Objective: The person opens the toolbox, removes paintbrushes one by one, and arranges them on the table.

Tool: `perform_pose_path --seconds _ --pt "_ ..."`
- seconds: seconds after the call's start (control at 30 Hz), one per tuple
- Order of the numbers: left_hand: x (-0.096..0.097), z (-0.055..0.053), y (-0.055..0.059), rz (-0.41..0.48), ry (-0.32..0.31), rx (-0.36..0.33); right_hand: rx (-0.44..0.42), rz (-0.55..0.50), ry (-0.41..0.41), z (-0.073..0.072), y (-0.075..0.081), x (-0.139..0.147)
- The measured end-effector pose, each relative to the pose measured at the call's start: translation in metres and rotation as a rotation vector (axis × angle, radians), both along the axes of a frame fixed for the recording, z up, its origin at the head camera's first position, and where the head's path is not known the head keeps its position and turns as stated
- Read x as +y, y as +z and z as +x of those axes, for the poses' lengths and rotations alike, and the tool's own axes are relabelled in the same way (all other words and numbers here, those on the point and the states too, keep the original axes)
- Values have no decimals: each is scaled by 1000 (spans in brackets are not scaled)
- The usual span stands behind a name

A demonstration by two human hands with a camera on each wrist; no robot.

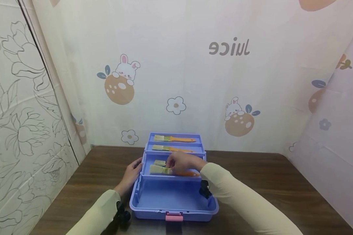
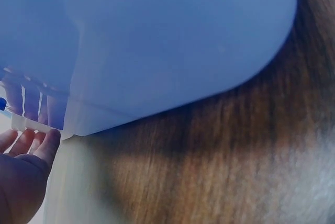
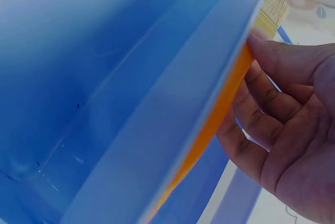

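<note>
A blue-purple toolbox [image 1: 173, 213] stands unfolded on the table, its stepped trays raised at the back. Against its left side rests my left hand [image 1: 132, 173], fingers extended; the left wrist view has the fingertips of this hand [image 2: 31, 161] at the box's edge. My right hand [image 1: 180, 160] is over the lowest tray, where it pinches a wide paintbrush [image 1: 157, 169] near the ferrule. Up close, the thumb of the right hand [image 3: 298, 119] is at the ferrule, and the orange handle [image 3: 209, 122] runs along the tray wall. A second paintbrush [image 1: 159, 162] lies just behind, partly hidden by the hand.
Two more orange-handled brushes lie higher up, one in the top tray [image 1: 182, 139] and one in the middle tray [image 1: 159, 148]. A pink latch [image 1: 174, 217] is at the box's front. Behind the dark wooden table [image 1: 253, 182] hangs a patterned curtain [image 1: 176, 65].
</note>
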State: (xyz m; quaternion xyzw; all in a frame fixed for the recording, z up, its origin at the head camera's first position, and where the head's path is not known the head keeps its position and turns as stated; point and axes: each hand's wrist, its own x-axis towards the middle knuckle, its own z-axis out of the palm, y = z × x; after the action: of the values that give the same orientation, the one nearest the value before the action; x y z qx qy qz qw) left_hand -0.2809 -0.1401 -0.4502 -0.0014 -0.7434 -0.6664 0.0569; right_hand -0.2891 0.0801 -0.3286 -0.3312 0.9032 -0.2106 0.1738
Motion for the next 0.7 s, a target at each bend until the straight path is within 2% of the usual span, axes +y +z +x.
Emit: perform_pose_path --seconds 0.37,0.7 --pt "0 0 -1 -15 -14 6 50 -23 29 -5 6 14" --pt "-2 1 -2 -15 -25 -13 16 -67 -17 1 14 29"
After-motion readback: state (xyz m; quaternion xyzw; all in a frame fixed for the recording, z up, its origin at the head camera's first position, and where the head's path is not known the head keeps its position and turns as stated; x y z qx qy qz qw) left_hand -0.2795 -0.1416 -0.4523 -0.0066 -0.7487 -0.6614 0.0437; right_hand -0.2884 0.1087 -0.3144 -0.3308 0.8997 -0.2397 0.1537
